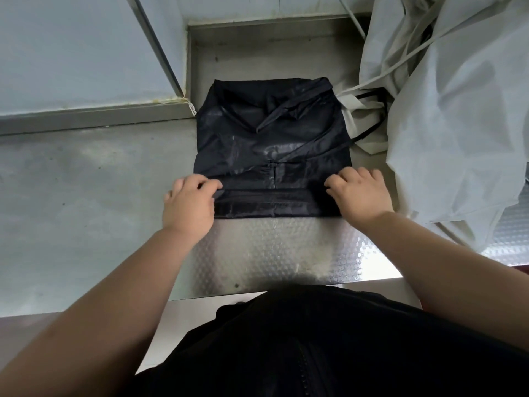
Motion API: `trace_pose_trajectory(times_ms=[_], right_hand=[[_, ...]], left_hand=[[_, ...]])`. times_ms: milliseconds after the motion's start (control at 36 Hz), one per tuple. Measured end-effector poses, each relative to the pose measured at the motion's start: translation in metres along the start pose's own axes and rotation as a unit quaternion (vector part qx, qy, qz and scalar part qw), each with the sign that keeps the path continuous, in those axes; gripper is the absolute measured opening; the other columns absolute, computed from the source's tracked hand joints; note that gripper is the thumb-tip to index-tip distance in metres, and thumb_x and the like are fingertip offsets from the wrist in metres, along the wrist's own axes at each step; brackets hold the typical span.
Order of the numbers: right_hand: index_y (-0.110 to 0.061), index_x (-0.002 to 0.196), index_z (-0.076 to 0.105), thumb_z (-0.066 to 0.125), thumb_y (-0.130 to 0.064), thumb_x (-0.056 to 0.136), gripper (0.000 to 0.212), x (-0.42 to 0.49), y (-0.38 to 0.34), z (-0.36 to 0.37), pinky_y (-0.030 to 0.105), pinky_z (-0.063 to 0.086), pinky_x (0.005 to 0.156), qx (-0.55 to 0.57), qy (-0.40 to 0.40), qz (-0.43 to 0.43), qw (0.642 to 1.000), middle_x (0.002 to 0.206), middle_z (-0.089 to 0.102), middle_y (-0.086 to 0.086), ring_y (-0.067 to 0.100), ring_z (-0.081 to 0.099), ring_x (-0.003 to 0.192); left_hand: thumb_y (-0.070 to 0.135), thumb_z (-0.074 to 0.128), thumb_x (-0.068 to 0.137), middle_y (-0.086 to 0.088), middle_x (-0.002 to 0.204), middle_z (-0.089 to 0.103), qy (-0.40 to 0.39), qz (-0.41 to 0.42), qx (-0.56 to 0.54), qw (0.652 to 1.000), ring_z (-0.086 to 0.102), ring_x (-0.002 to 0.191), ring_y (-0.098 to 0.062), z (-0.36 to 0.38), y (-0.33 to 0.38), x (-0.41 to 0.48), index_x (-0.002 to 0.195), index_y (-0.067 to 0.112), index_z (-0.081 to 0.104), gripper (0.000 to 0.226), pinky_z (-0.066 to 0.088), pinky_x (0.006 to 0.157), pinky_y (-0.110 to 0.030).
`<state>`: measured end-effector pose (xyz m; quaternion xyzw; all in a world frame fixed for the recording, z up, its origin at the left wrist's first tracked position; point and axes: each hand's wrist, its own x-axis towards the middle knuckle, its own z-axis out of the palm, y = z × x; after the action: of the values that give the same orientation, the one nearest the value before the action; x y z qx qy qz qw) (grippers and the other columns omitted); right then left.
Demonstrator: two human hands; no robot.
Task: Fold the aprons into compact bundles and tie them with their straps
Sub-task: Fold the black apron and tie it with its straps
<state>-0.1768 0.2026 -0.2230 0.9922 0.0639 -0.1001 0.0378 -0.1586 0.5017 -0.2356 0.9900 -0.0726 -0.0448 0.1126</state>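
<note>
The steel counter (272, 253) runs out in front of me, patterned at my edge and plain further back. To my right a big heap of white aprons (458, 124) lies loose with its ties trailing. None of it looks folded or tied, so I judge most of the job is left to do.

The black apron (272, 133) lies flat in the middle of the counter, just beside that heap. Its sides look already brought in, since it forms a neat upright rectangle. The near end is turned over into a narrow folded band (274, 202) across the full width, so I judge the rolling or folding towards the far end has only begun. Most of the panel is unfolded beyond it.

A black strap (303, 98) lies slack across the upper part and another trails off towards the white heap. Nothing is tied yet.

My left hand (189, 204) sits at the band's left end, fingers curled, pinching the fold. My right hand (360, 196) sits at the right end, fingers (335, 187) bent with tips on the cloth. The thumb is hidden, so I cannot tell whether it grips or only presses.
</note>
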Motion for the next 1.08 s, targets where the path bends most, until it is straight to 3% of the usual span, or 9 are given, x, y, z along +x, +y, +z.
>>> trace_pose_trajectory(times_ms=[83, 139, 250, 333, 500, 639, 917, 1000, 1083], right_hand=[[-0.023, 0.123, 0.06, 0.032, -0.042, 0.1, 0.041, -0.007, -0.009, 0.003, 0.036, 0.027, 0.092, 0.039, -0.012, -0.035, 0.999, 0.123, 0.057, 0.004, 0.027, 0.051, 0.113], [-0.022, 0.137, 0.047, 0.026, -0.054, 0.097, 0.055, -0.011, -0.015, 0.002, 0.033, 0.019, 0.106, 0.072, -0.06, -0.036, 0.995, 0.142, 0.044, 0.004, 0.023, 0.041, 0.129], [-0.019, 0.151, 0.007, 0.023, -0.064, 0.092, 0.077, -0.015, -0.02, 0.008, 0.038, -0.002, 0.119, 0.037, -0.142, -0.037, 0.988, 0.159, 0.003, 0.004, 0.024, 0.01, 0.144], [-0.019, 0.151, 0.001, 0.02, -0.063, 0.093, 0.076, -0.015, -0.024, 0.009, 0.04, -0.004, 0.119, 0.045, -0.157, -0.026, 0.986, 0.159, -0.003, 0.005, 0.025, 0.006, 0.145], [-0.023, 0.15, 0.019, 0.025, -0.058, 0.095, 0.066, -0.022, -0.028, 0.004, 0.033, -0.001, 0.119, 0.115, -0.139, -0.013, 0.983, 0.158, 0.008, 0.006, 0.022, 0.012, 0.145], [-0.023, 0.148, 0.028, 0.025, -0.044, 0.1, 0.052, -0.033, -0.045, 0.01, 0.033, 0.001, 0.118, 0.125, -0.11, -0.014, 0.986, 0.156, 0.018, 0.008, 0.024, 0.02, 0.142], [-0.023, 0.143, 0.04, 0.029, -0.039, 0.101, 0.046, -0.061, -0.093, 0.013, 0.032, 0.013, 0.115, 0.124, -0.066, -0.044, 0.989, 0.146, 0.036, 0.005, 0.026, 0.039, 0.13], [-0.023, 0.141, 0.042, 0.03, -0.038, 0.101, 0.044, -0.067, -0.107, 0.012, 0.031, 0.02, 0.111, 0.107, -0.056, -0.048, 0.992, 0.139, 0.045, 0.004, 0.025, 0.048, 0.121], [-0.021, 0.146, 0.027, 0.036, -0.038, 0.098, 0.052, -0.063, -0.112, 0.007, 0.035, 0.031, 0.103, 0.094, -0.06, -0.03, 0.993, 0.134, 0.05, 0.006, 0.029, 0.052, 0.115]], left_hand=[[-0.014, 0.061, 0.068, -0.01, 0.111, 0.064, 0.024, 0.119, 0.013, 0.992, 0.059, 0.1, -0.037, 0.01, -0.002, -0.006, 0.111, 0.014, 0.069, 0.051, 0.045, 0.084, -0.045], [-0.011, 0.058, 0.073, -0.011, 0.116, 0.064, -0.016, 0.125, -0.011, 0.992, 0.061, 0.101, -0.037, 0.015, -0.003, -0.01, 0.116, 0.011, 0.067, 0.05, 0.047, 0.088, -0.046], [0.035, 0.043, 0.097, -0.005, 0.149, 0.036, -0.092, 0.083, -0.007, 0.992, 0.032, 0.137, -0.027, 0.012, 0.004, -0.02, 0.141, 0.017, 0.042, 0.047, 0.024, 0.112, -0.041], [0.049, 0.035, 0.096, 0.002, 0.157, 0.014, -0.127, 0.075, 0.024, 0.989, 0.008, 0.145, -0.016, 0.014, 0.006, -0.026, 0.149, 0.023, 0.022, 0.06, 0.005, 0.117, -0.035], [0.028, 0.046, 0.097, 0.006, 0.137, 0.048, -0.033, 0.026, -0.037, 0.998, 0.043, 0.126, -0.02, 0.014, 0.004, -0.037, 0.127, 0.027, 0.057, 0.032, 0.029, 0.101, -0.037], [0.022, 0.044, 0.088, 0.006, 0.121, 0.06, 0.001, 0.026, -0.049, 0.998, 0.056, 0.11, -0.023, 0.017, -0.013, -0.059, 0.112, 0.025, 0.067, 0.033, 0.037, 0.088, -0.038], [0.026, 0.036, 0.079, 0.003, 0.099, 0.065, 0.023, 0.005, -0.058, 0.998, 0.061, 0.089, -0.027, 0.011, -0.047, -0.112, 0.096, 0.02, 0.069, 0.038, 0.042, 0.078, -0.039], [0.015, 0.05, 0.08, 0.001, 0.095, 0.064, 0.022, -0.009, -0.045, 0.999, 0.059, 0.087, -0.029, 0.009, -0.054, -0.122, 0.093, 0.018, 0.069, 0.023, 0.041, 0.077, -0.039], [0.005, 0.064, 0.077, -0.003, 0.102, 0.061, 0.011, -0.002, -0.04, 0.999, 0.057, 0.095, -0.031, 0.004, -0.055, -0.122, 0.097, 0.016, 0.069, 0.023, 0.04, 0.082, -0.04]])
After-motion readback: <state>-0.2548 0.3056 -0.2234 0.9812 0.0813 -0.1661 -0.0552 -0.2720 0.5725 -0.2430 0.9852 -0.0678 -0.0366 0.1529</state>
